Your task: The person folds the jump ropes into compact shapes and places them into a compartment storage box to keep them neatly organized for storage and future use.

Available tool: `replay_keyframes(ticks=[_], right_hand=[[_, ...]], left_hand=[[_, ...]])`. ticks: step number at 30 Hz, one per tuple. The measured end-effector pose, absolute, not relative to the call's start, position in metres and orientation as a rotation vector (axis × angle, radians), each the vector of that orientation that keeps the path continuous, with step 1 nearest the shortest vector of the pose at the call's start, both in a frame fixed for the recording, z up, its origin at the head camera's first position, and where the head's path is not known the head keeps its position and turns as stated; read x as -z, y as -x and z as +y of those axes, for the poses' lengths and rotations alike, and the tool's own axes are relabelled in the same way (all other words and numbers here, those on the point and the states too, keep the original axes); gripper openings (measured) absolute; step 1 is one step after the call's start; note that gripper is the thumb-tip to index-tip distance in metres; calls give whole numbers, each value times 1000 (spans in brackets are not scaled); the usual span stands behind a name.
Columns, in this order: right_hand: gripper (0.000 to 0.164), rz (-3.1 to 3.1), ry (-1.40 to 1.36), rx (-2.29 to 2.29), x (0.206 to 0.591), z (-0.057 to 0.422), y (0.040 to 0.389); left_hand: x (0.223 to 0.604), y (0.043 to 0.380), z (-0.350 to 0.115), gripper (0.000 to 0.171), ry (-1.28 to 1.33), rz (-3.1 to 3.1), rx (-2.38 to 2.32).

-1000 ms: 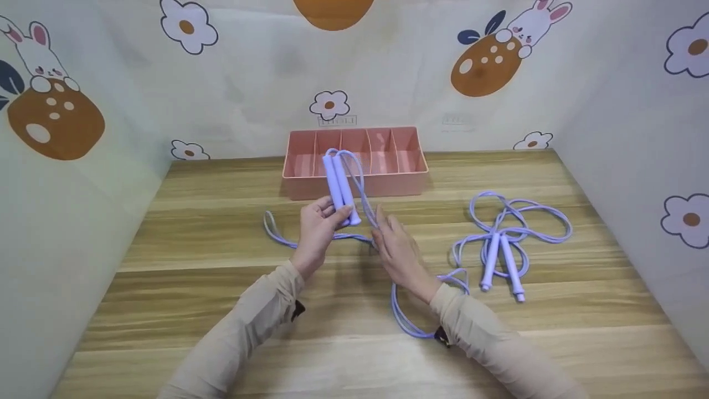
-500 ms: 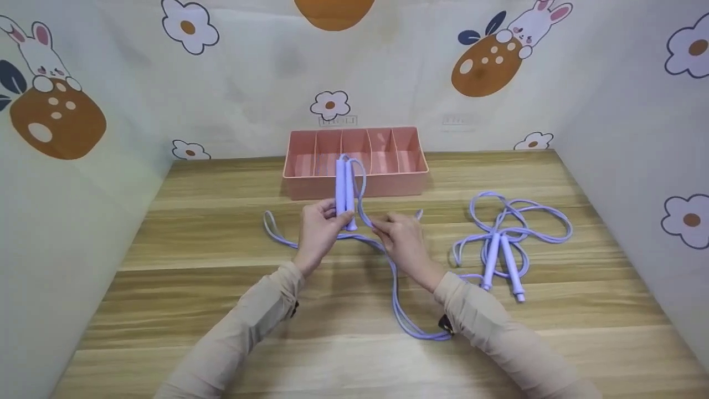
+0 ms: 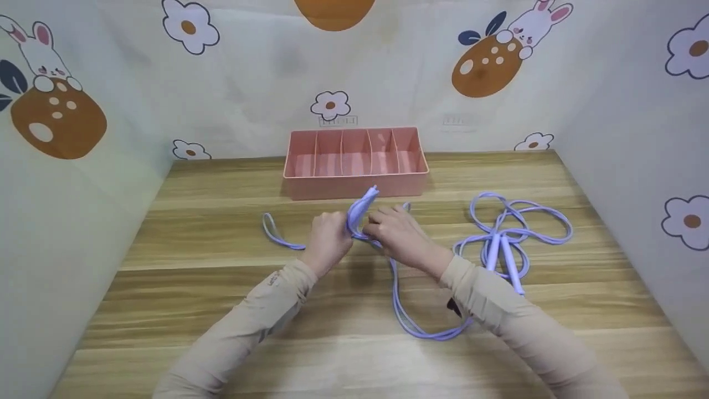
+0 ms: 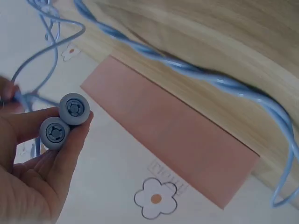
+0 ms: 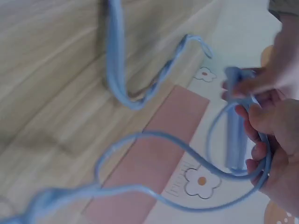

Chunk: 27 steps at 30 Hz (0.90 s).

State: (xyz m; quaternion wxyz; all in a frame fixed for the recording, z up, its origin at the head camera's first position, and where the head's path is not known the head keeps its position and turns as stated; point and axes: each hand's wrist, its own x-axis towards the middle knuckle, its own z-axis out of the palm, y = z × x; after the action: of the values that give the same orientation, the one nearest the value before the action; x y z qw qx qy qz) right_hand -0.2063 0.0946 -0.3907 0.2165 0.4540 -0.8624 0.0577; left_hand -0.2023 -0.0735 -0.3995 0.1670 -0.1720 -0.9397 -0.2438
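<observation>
My left hand [image 3: 327, 238] grips the two lilac handles [image 4: 74, 108] of a jump rope side by side; their round ends face the left wrist camera. My right hand [image 3: 400, 235] is close beside it, fingers curled round the cord [image 5: 201, 209] of this rope near the handles. In the head view, the handles lean up and to the right between the hands, partly hidden by cord. More doubled cord [image 3: 395, 299] trails on the table, twisted in places. To the right lies a second lilac jump rope [image 3: 504, 256], its handles together and cord looped, partly covered by my right sleeve.
Behind the hands, a pink box [image 3: 354, 188] with several compartments stands near the back wall. Patterned sheets with rabbits and flowers enclose the wooden table [image 3: 194, 288] at the back and sides.
My left hand has turned over, swinging the handles from upright over the box to a rightward lean nearer me. My right hand has drawn the cord in close to the handles.
</observation>
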Motion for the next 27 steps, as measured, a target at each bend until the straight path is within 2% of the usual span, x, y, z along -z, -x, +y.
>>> replay_keyframes(ticks=[10,14,19,23,27], right_hand=[[10,-2521,-1283,-578,368,103,211],[12,-2546,-1321,-760,375,106,211],[15,-2618,-1332,-968,387,115,215],[17,-2646,-1377,-1060,393,120,222],[19,-2677,-1415,-1144,397,122,231]], left_hand=[[407,202,-77,15,506,-2632,583],[406,207,-81,13,511,-2603,765],[398,211,-86,2,427,-2599,1063],[391,208,-86,19,474,-2593,1280],[388,204,-86,23,650,-2569,1396]])
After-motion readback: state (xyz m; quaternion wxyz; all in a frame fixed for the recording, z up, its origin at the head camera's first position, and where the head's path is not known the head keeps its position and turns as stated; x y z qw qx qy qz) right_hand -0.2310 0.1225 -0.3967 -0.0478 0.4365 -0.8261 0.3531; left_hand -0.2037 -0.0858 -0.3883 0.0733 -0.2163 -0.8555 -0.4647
